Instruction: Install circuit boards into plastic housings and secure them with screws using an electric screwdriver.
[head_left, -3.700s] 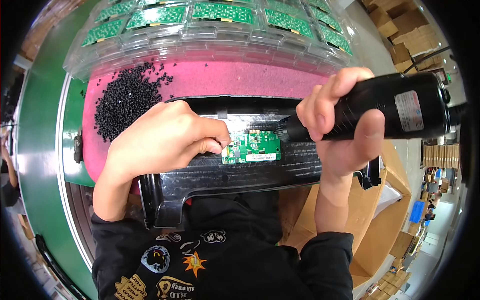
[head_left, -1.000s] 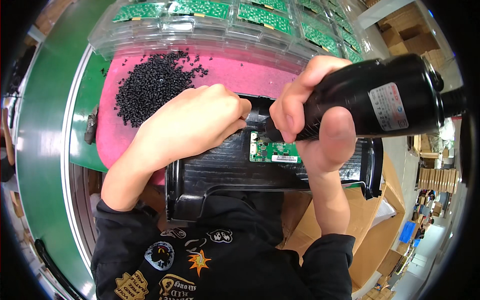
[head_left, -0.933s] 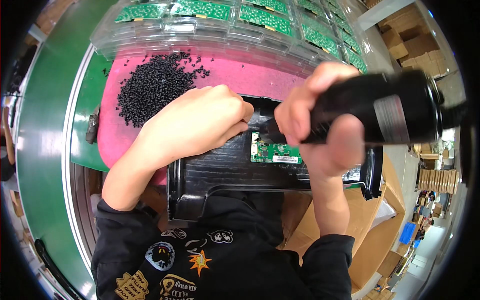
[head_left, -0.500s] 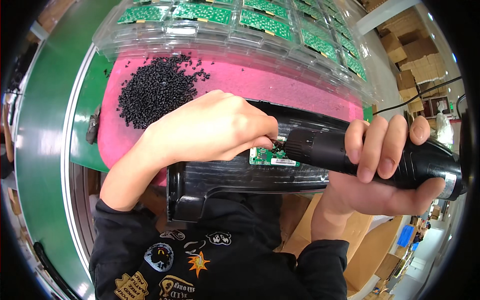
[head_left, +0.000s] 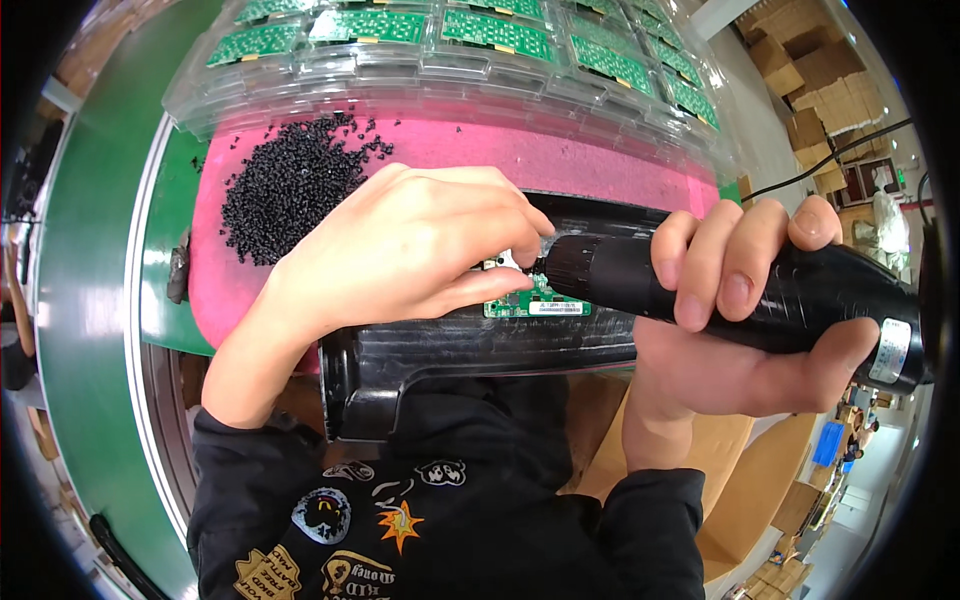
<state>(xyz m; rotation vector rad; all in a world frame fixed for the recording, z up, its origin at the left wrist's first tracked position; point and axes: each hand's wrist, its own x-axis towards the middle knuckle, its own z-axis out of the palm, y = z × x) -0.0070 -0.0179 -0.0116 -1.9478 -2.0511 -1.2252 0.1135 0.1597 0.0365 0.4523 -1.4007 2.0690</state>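
In my right hand (head_left: 745, 310) is a black electric screwdriver (head_left: 615, 277), fingers wrapped over its body and thumb underneath. Its nose points left at a small green circuit board (head_left: 508, 303) with a white label, which sits in a long black plastic housing (head_left: 490, 350). Over the board's left side, my left hand (head_left: 420, 240) has thumb and index finger parted close to the screwdriver's tip. The bit and any screw there are partly hidden by my fingers. Left of that hand, a heap of small black screws (head_left: 290, 185) lies on a pink mat (head_left: 480, 140).
Clear plastic trays (head_left: 400, 90) holding several green circuit boards (head_left: 495, 35) stand at the far side. A green work surface (head_left: 100, 300) runs along the left. Below the housing on the right is an open cardboard box (head_left: 735, 500). A black cable (head_left: 835, 158) hangs at the right.
My left thumb and index finger have gone from pinched together to parted. The screwdriver, the housing and both hands have shifted slightly left in the picture.
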